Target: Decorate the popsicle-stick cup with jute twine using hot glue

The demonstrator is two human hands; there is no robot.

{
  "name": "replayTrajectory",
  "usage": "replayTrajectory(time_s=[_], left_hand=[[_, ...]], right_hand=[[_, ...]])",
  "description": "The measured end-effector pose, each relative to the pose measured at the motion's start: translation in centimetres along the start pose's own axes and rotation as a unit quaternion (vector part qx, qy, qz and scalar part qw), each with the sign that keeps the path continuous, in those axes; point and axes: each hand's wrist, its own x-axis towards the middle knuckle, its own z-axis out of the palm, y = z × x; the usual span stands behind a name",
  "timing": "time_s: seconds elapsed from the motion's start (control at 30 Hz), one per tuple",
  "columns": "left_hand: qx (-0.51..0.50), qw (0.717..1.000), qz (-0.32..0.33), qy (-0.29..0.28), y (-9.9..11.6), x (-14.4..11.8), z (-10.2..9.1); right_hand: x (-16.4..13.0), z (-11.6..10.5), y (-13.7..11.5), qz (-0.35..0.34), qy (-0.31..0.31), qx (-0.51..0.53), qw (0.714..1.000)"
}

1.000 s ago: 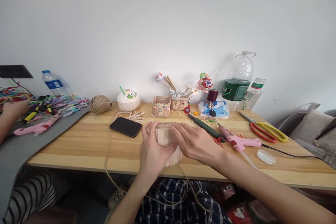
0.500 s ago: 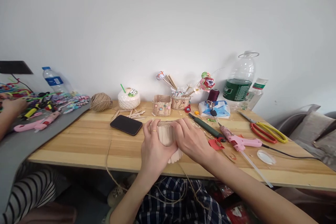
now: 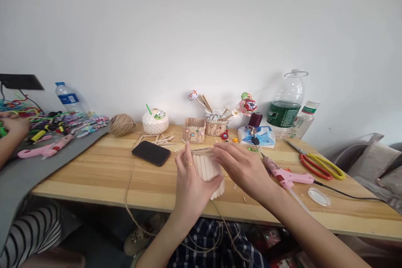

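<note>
A small box of pale craft sticks [image 3: 209,171] is held tilted above the table's front edge. Jute twine [image 3: 202,150] is wound along its upper rim. My left hand [image 3: 192,182] grips the box from the left, thumb across its near side and fingers at the rim. My right hand [image 3: 243,165] is closed over the upper right corner, its fingertips pressed at the twine-wrapped edge and partly hidden. A loose length of twine [image 3: 129,192] runs off the table and loops over my lap.
Behind stand two decorated stick boxes [image 3: 194,130], a twine ball [image 3: 122,124] and a wrapped coconut [image 3: 155,122]. A phone [image 3: 151,153] lies left; a pink glue gun [image 3: 287,174] and scissors [image 3: 320,165] lie right. At far left, another person's hand [image 3: 15,125] works among colourful pieces.
The box has tilted and shifted slightly right with both hands. My right hand's fingers have stretched further along the rim, and my left index finger now points up. The camera view has shifted a little.
</note>
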Motion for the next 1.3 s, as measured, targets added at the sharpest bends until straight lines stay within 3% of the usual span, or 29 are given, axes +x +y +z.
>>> replayTrajectory(time_s=[0.33,0.53,0.77,1.1,1.3], left_hand=[[0.02,0.999,0.033,0.019,0.4,-0.5,0.7],[0.014,0.999,0.025,0.045,0.3,-0.5,1.0],[0.014,0.998,0.018,0.06,0.7,-0.8,1.6],[0.014,0.997,0.029,0.066,0.6,-0.5,1.5],[0.011,0.997,0.038,0.061,0.7,-0.6,1.5]], right_hand=[[1.5,-0.2,-0.6,-0.069,-0.081,-0.061,0.992],[1.5,1.0,-0.6,-0.111,-0.061,-0.083,0.988],[1.0,2.2,-0.8,-0.079,-0.024,-0.067,0.994],[0.0,1.5,0.6,0.003,-0.009,0.074,0.997],[0.4,0.8,0.1,-0.061,-0.025,0.013,0.998]])
